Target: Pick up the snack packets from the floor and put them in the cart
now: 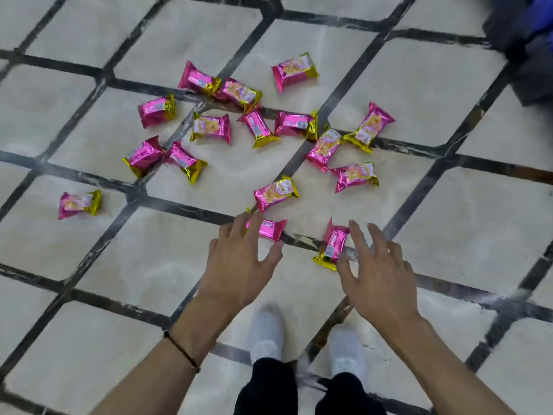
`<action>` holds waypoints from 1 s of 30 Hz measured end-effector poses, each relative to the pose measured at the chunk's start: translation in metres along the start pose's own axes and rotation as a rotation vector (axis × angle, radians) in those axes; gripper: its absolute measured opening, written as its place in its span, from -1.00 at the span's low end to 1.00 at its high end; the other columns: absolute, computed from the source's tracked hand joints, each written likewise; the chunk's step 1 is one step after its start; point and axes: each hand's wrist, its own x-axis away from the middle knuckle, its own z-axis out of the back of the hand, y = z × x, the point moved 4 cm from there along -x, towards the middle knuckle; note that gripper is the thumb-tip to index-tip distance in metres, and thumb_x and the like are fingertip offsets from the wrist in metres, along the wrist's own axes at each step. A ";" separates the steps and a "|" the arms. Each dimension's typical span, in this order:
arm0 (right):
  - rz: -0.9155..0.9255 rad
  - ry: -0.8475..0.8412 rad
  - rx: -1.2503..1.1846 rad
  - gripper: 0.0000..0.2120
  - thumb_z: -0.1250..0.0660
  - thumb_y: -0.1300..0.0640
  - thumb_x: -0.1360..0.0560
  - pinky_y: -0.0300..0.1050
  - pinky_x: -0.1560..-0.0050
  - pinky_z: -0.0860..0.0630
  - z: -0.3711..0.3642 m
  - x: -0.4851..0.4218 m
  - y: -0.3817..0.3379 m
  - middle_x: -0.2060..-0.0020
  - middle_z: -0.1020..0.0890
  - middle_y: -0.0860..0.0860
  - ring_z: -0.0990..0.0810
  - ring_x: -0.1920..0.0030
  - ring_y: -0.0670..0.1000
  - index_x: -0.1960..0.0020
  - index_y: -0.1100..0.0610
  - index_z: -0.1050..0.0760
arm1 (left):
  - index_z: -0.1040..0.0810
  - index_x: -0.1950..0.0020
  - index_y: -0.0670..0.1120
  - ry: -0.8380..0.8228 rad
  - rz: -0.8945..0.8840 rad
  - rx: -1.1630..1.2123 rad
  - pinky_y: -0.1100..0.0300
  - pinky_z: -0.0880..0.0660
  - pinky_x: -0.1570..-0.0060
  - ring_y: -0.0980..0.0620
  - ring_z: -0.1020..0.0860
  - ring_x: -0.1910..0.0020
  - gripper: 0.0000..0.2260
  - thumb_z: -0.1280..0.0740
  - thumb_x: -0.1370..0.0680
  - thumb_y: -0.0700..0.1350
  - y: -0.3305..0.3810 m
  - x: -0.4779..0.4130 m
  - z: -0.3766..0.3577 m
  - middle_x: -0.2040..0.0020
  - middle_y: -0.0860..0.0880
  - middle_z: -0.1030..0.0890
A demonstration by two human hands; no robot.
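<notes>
I'm holding both grips spread wide over the floor (149,265), neither one gripping anything. The nearest snack packet (335,242) is lying just left of my right grip (380,271), long axis running away from me, gold end closest. A second packet (270,229) is lying crosswise at my left grip (239,259), by its fingertips. No cart is showing.
</notes>
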 end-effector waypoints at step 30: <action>-0.088 0.097 -0.055 -0.31 -0.31 0.05 -0.53 0.13 0.15 -0.55 -0.233 -0.085 0.024 -0.49 -0.23 0.13 -0.47 -0.14 0.33 -0.59 0.01 -0.14 | -0.13 -0.51 0.08 -0.046 -0.209 -0.474 -0.23 -0.44 -0.11 -0.18 -0.37 -0.31 -0.27 -0.50 -0.49 0.07 -0.130 -0.089 -0.251 -0.36 -0.07 -0.41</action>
